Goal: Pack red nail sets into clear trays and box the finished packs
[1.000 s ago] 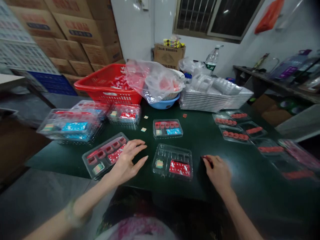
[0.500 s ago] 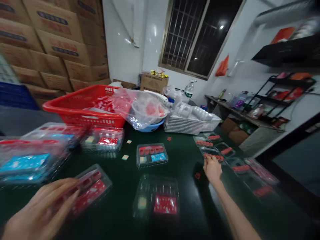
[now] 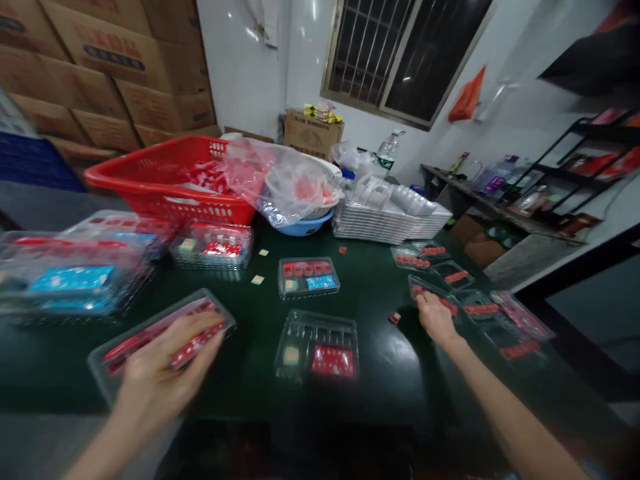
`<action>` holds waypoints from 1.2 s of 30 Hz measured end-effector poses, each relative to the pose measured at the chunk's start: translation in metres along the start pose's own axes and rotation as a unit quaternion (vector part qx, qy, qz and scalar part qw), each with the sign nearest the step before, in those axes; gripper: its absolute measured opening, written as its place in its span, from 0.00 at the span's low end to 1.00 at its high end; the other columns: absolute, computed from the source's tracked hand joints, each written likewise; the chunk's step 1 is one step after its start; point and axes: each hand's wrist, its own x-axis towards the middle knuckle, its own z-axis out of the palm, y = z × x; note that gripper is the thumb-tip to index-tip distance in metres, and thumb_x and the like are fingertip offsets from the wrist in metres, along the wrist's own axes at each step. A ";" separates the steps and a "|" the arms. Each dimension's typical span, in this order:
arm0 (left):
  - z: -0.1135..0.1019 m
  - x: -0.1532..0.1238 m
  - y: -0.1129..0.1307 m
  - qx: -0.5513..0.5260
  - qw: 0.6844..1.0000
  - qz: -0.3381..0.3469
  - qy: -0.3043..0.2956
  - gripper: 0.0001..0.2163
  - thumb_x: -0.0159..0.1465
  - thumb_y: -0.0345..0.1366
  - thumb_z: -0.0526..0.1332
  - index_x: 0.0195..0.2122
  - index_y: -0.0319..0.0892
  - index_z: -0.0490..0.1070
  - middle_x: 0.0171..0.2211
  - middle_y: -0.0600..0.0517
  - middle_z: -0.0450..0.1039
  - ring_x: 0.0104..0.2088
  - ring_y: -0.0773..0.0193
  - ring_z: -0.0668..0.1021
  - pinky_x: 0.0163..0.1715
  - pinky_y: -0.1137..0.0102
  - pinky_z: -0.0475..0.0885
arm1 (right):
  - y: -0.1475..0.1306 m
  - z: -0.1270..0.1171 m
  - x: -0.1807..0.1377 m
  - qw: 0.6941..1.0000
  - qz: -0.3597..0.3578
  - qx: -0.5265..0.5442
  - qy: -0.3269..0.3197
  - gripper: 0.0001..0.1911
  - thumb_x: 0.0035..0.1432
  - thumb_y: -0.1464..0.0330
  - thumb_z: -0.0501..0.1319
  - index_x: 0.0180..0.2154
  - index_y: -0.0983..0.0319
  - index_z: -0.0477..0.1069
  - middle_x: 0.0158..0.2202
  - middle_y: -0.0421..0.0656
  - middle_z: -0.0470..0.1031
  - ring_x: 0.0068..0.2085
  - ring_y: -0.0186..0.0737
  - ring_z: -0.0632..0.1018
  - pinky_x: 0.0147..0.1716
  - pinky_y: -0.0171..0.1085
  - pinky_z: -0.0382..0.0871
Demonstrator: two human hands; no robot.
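My left hand (image 3: pixel 157 373) lies with its fingers over a clear plastic tray (image 3: pixel 115 357) of red pieces at the near left of the dark green table (image 3: pixel 385 363). My right hand (image 3: pixel 435 319) reaches to the right and rests on a clear tray with a row of red pieces (image 3: pixel 433 293); its fingers are curled and blurred. Between the hands sits a partly filled clear tray (image 3: pixel 317 343) with a red card and a small pale piece. A small red piece (image 3: pixel 395 318) lies loose just left of my right hand. Farther back stands another filled tray (image 3: pixel 309 277).
A red basket (image 3: pixel 170 180) and a plastic bag over a blue bowl (image 3: pixel 295 190) stand at the back, beside a stack of empty clear trays (image 3: pixel 387 220). Piles of filled trays (image 3: pixel 75 273) sit left. More trays (image 3: pixel 505 320) line the right. Cardboard boxes (image 3: pixel 115 60) fill the wall behind.
The view swung up and right, then settled. My right hand went from the table's near middle out to the trays at the right. My left hand stayed on the left tray.
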 end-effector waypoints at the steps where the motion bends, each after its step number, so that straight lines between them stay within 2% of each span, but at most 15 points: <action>1: 0.004 0.000 0.014 -0.031 0.999 -0.007 -0.015 0.10 0.57 0.39 0.60 0.40 0.46 0.71 0.39 0.53 0.74 0.41 0.59 0.75 0.46 0.63 0.69 | -0.002 -0.008 -0.003 1.000 -0.006 -0.008 0.013 0.14 0.56 0.78 0.47 0.39 0.67 0.68 0.41 0.53 0.68 0.45 0.45 0.67 0.38 0.37 0.63; 4: 0.023 0.000 0.046 -0.099 0.993 -0.028 -0.065 0.11 0.58 0.35 0.60 0.42 0.46 0.69 0.40 0.52 0.72 0.38 0.62 0.75 0.41 0.66 0.71 | -0.020 -0.048 -0.017 0.993 -0.040 -0.036 0.105 0.12 0.58 0.77 0.47 0.37 0.67 0.68 0.36 0.51 0.67 0.42 0.45 0.67 0.35 0.37 0.62; 7: 0.043 0.004 0.069 -0.180 0.979 -0.037 -0.093 0.20 0.57 0.34 0.61 0.51 0.46 0.63 0.46 0.49 0.69 0.40 0.62 0.74 0.38 0.67 0.72 | -0.059 -0.102 -0.039 0.969 -0.127 -0.002 0.211 0.11 0.58 0.76 0.48 0.35 0.65 0.68 0.33 0.47 0.67 0.39 0.42 0.67 0.34 0.35 0.62; 10: 0.057 0.013 0.086 -0.254 0.963 -0.031 -0.087 0.31 0.56 0.34 0.62 0.59 0.47 0.50 0.53 0.44 0.61 0.47 0.57 0.71 0.36 0.66 0.73 | -0.111 -0.150 -0.068 0.932 -0.240 0.064 0.263 0.11 0.57 0.78 0.48 0.36 0.65 0.67 0.36 0.47 0.68 0.40 0.40 0.68 0.32 0.34 0.62; 12: 0.058 0.018 0.094 -0.251 0.967 -0.010 -0.049 0.36 0.55 0.34 0.63 0.61 0.47 0.43 0.57 0.41 0.55 0.50 0.55 0.68 0.37 0.65 0.73 | -0.144 -0.169 -0.087 0.906 -0.284 0.104 0.295 0.10 0.57 0.78 0.49 0.37 0.65 0.67 0.36 0.47 0.69 0.39 0.40 0.68 0.30 0.34 0.62; 13: 0.055 0.019 0.095 -0.227 0.973 0.017 -0.022 0.36 0.55 0.34 0.63 0.61 0.48 0.43 0.59 0.41 0.52 0.52 0.53 0.67 0.39 0.64 0.72 | -0.159 -0.175 -0.095 0.897 -0.304 0.121 0.298 0.10 0.58 0.77 0.49 0.36 0.65 0.67 0.34 0.48 0.69 0.38 0.41 0.68 0.29 0.34 0.62; 15: 0.044 0.018 0.095 -0.148 0.983 0.107 0.017 0.32 0.55 0.30 0.62 0.59 0.50 0.50 0.60 0.43 0.50 0.56 0.51 0.62 0.46 0.58 0.69 | -0.183 -0.179 -0.109 0.882 -0.340 0.142 0.295 0.10 0.58 0.76 0.49 0.35 0.65 0.68 0.32 0.47 0.69 0.36 0.40 0.68 0.28 0.35 0.62; 17: 0.030 0.016 0.091 -0.071 0.974 0.216 0.009 0.25 0.56 0.26 0.61 0.53 0.51 0.60 0.57 0.47 0.56 0.57 0.50 0.60 0.50 0.54 0.64 | -0.199 -0.178 -0.120 0.872 -0.368 0.147 0.286 0.11 0.57 0.76 0.49 0.36 0.65 0.68 0.32 0.47 0.69 0.35 0.41 0.68 0.27 0.36 0.63; 19: 0.018 0.014 0.086 -0.033 0.956 0.289 -0.027 0.19 0.56 0.25 0.60 0.48 0.49 0.66 0.51 0.49 0.66 0.55 0.51 0.63 0.49 0.54 0.64 | -0.208 -0.177 -0.126 0.865 -0.388 0.152 0.281 0.11 0.57 0.75 0.48 0.36 0.65 0.68 0.33 0.48 0.70 0.34 0.41 0.68 0.27 0.37 0.63; 23: 0.006 0.012 0.082 -0.032 0.950 0.309 -0.040 0.14 0.58 0.27 0.60 0.44 0.47 0.68 0.39 0.51 0.75 0.46 0.56 0.72 0.41 0.60 0.69 | -0.205 -0.179 -0.132 0.849 -0.398 0.199 0.287 0.12 0.56 0.76 0.49 0.39 0.66 0.69 0.35 0.48 0.70 0.36 0.42 0.70 0.31 0.40 0.66; 25: 0.008 0.010 0.083 -0.057 0.956 0.287 -0.022 0.12 0.57 0.27 0.60 0.43 0.46 0.69 0.36 0.51 0.75 0.42 0.58 0.74 0.39 0.62 0.70 | -0.193 -0.180 -0.135 0.841 -0.354 0.239 0.333 0.14 0.55 0.75 0.53 0.44 0.65 0.68 0.40 0.49 0.69 0.42 0.46 0.70 0.38 0.43 0.68; 28: 0.014 0.004 0.087 -0.108 0.974 0.200 -0.017 0.11 0.57 0.28 0.61 0.41 0.45 0.71 0.34 0.52 0.76 0.35 0.63 0.76 0.36 0.67 0.72 | -0.172 -0.172 -0.134 0.849 -0.172 0.316 0.388 0.23 0.52 0.72 0.60 0.51 0.60 0.63 0.48 0.51 0.65 0.50 0.50 0.67 0.45 0.49 0.65; 31: 0.023 0.002 0.093 -0.182 0.979 0.014 -0.087 0.09 0.57 0.35 0.62 0.40 0.44 0.73 0.31 0.52 0.76 0.30 0.65 0.77 0.28 0.72 0.72 | -0.156 -0.148 -0.124 0.857 -0.043 0.415 0.301 0.23 0.55 0.68 0.58 0.53 0.60 0.60 0.49 0.51 0.65 0.49 0.48 0.69 0.42 0.47 0.68; 34: 0.037 0.008 0.094 -0.271 0.927 -0.182 -0.187 0.13 0.57 0.41 0.61 0.40 0.39 0.72 0.25 0.52 0.74 0.23 0.66 0.75 0.20 0.74 0.70 | -0.154 -0.115 -0.104 0.842 0.002 0.509 0.180 0.19 0.59 0.65 0.52 0.51 0.61 0.62 0.42 0.48 0.71 0.38 0.40 0.74 0.35 0.39 0.70; 36: 0.052 0.014 0.087 -0.284 0.894 -0.249 -0.240 0.16 0.57 0.43 0.60 0.40 0.36 0.70 0.21 0.53 0.72 0.18 0.67 0.73 0.15 0.75 0.66 | -0.159 -0.093 -0.090 0.839 0.029 0.526 0.136 0.19 0.59 0.63 0.51 0.51 0.63 0.63 0.36 0.46 0.73 0.33 0.37 0.75 0.33 0.37 0.70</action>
